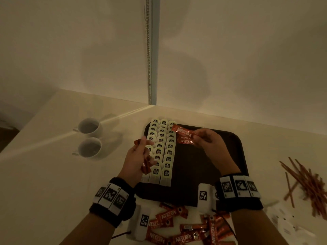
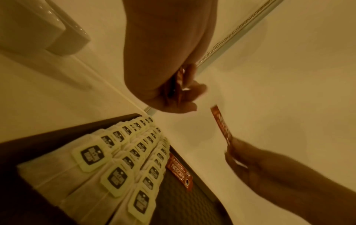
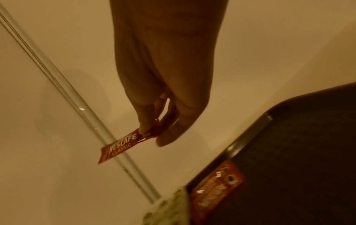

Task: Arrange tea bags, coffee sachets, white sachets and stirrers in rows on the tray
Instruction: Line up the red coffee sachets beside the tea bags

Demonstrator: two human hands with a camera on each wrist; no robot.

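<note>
Pale counter (image 1: 53, 174); on it dark tray (image 1: 237, 147), two cups (image 1: 90, 137), loose coffee sachets (image 1: 177, 225), stirrers (image 1: 307, 181)

— What've we got besides the task stuff?
— Two white cups (image 1: 89, 137), side by side on the pale countertop (image 1: 44, 167), left of everything else, handles twd the left. Both look dark inside; can't tell contents.
— Behind?
— We see a plain wall (image 1: 238, 50) w/ a vertical strip (image 1: 156, 50) and a bead chain (image 1: 148, 50) hanging alongside it, down to counter level.
</note>
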